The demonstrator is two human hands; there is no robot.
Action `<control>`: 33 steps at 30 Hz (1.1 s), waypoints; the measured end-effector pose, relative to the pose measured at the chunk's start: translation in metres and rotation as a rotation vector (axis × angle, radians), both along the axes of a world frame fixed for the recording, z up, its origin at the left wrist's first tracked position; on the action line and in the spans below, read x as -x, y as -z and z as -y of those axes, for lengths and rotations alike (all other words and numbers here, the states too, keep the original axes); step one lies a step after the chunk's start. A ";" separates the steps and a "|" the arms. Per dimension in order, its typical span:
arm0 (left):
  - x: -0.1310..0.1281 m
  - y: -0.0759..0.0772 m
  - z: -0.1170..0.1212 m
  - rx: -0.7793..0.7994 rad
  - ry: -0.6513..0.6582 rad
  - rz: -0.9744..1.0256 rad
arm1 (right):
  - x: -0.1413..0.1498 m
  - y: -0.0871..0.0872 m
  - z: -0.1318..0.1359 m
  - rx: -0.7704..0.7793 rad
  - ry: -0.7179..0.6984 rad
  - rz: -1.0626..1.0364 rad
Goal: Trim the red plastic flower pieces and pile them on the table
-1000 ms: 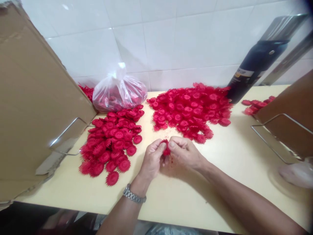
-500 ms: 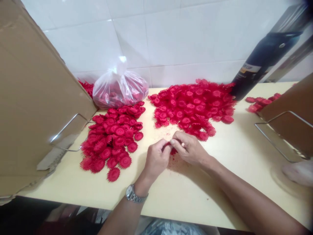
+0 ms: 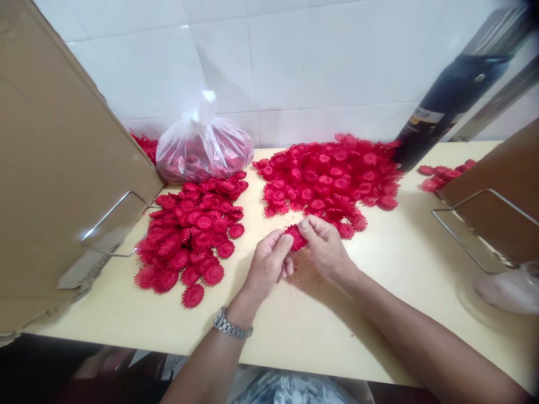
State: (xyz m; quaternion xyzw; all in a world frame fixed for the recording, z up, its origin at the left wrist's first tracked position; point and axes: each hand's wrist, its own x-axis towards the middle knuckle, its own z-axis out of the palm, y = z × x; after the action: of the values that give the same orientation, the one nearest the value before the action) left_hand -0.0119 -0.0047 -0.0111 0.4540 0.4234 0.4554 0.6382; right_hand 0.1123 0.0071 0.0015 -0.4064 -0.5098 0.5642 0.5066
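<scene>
While hands (image 3: 266, 262) (image 3: 328, 252) pinch a red disc (image 3: 297, 238), the table edge (image 3: 126, 343) lies apart.

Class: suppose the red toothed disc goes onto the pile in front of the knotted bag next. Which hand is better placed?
Probably the left hand: it pinches the red toothed disc and is nearer that pile. The right hand also holds the disc, but from the far side.

Between left pile (image 3: 193, 233) and right pile (image 3: 332, 179) a narrow lane is offered; rightward, open table (image 3: 404, 252) is bounded by a box (image 3: 511, 168).
</scene>
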 end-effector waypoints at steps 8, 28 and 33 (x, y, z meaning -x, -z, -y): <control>-0.001 0.006 -0.001 -0.020 -0.094 -0.181 | -0.008 0.005 0.000 -0.271 0.127 0.531; -0.005 0.001 0.000 -0.010 -0.037 0.005 | 0.001 0.007 0.003 0.031 0.072 0.009; 0.000 0.002 0.003 -0.067 -0.180 -0.143 | -0.004 0.010 0.001 -0.123 0.148 0.307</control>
State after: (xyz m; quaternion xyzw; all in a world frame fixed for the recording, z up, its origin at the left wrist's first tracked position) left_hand -0.0115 -0.0074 -0.0126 0.4664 0.4916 0.4911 0.5474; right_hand 0.1164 0.0064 -0.0089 -0.4924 -0.5834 0.4242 0.4870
